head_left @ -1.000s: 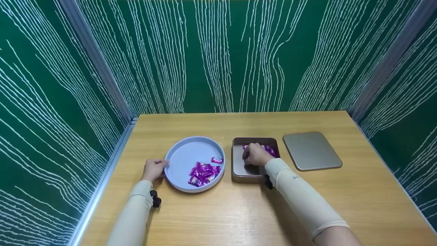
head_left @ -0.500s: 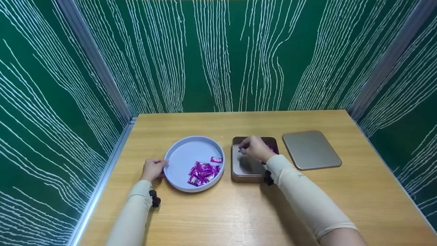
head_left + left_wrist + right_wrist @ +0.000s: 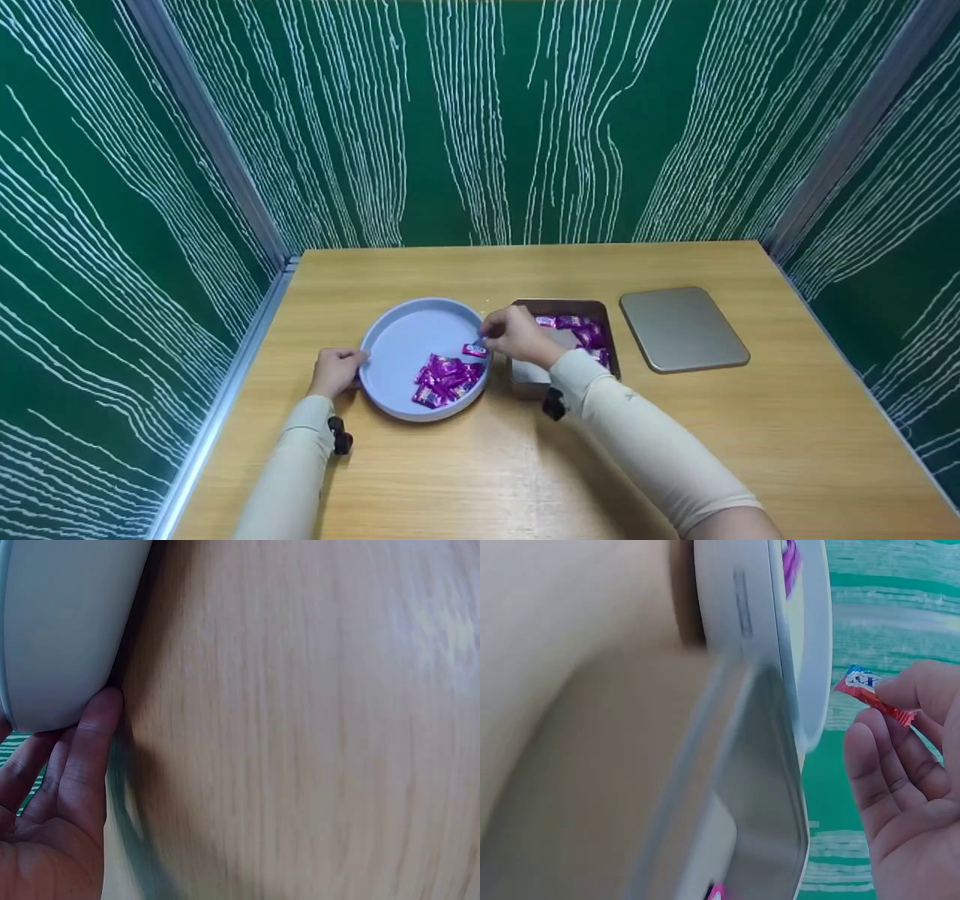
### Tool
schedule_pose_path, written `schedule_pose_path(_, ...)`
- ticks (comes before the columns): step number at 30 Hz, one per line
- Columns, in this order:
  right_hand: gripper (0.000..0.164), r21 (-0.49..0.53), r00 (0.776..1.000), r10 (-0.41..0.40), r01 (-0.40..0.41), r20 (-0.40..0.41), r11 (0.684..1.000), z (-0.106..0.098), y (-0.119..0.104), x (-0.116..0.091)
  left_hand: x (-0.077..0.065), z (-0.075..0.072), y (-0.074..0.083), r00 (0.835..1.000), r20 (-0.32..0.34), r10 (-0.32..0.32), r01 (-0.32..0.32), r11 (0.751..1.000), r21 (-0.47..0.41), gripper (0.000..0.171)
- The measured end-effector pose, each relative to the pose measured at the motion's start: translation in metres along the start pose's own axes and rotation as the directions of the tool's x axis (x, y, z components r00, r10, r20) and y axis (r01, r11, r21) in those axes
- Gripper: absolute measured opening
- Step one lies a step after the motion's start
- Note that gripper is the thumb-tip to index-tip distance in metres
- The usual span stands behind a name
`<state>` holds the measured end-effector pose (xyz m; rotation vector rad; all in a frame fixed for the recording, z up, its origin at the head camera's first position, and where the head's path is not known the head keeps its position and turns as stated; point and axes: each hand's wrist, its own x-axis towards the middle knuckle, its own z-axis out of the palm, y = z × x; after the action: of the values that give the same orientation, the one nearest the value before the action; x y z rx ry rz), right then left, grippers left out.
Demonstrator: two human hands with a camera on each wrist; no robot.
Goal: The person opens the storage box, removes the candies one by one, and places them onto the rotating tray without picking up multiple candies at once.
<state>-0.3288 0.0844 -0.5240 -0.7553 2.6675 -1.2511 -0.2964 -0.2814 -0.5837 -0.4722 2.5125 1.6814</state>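
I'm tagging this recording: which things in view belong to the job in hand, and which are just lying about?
In the job:
round tray, edge held by the left hand
sweet pinched in the right hand
sweets in the tray
open tin, with more sweets

Apparently just lying about:
metal lid, right of the tin

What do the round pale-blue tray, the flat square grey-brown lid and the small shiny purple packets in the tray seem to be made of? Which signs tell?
Tray: probably matte plastic, smooth and evenly coloured.
Lid: likely satin metal, from its soft sheen; painted plastic is possible.
Packets: glossy plastic film or foil, with crinkles and glints.
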Motion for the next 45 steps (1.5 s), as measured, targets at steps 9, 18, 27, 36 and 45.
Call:
schedule_pose_path(9, 0.011, 0.08, 0.993, 0.019, -0.028, 0.114, 0.996, 0.041, -0.014, 0.001, -0.001, 0.001, 0.001, 1.0, -0.009, -0.015, 0.015, 1.0, -0.025, 0.031)
schedule_pose_path(18, 0.014, 0.155, 0.983, 0.059, -0.087, 0.175, 0.984, 0.054, -0.016, 0.0, -0.001, 0.002, 0.002, 1.0, -0.002, -0.02, 0.02, 0.999, -0.042, 0.031)
schedule_pose_path(27, 0.01, 0.129, 0.982, 0.043, -0.067, 0.184, 0.989, 0.057, -0.014, 0.003, 0.001, 0.001, 0.0, 1.0, -0.013, -0.007, 0.006, 1.0, -0.026, 0.029)
schedule_pose_path(36, 0.01, 0.076, 0.992, 0.028, -0.037, 0.122, 0.996, 0.05, -0.013, 0.002, 0.002, 0.001, 0.0, 1.0, -0.015, -0.02, 0.02, 0.999, -0.027, 0.029)
schedule_pose_path(45, 0.017, 0.069, 0.997, 0.02, -0.025, 0.069, 0.997, 0.015, 0.002, -0.002, 0.002, 0.001, 0.001, 1.0, -0.007, -0.025, 0.025, 1.0, -0.017, 0.028)
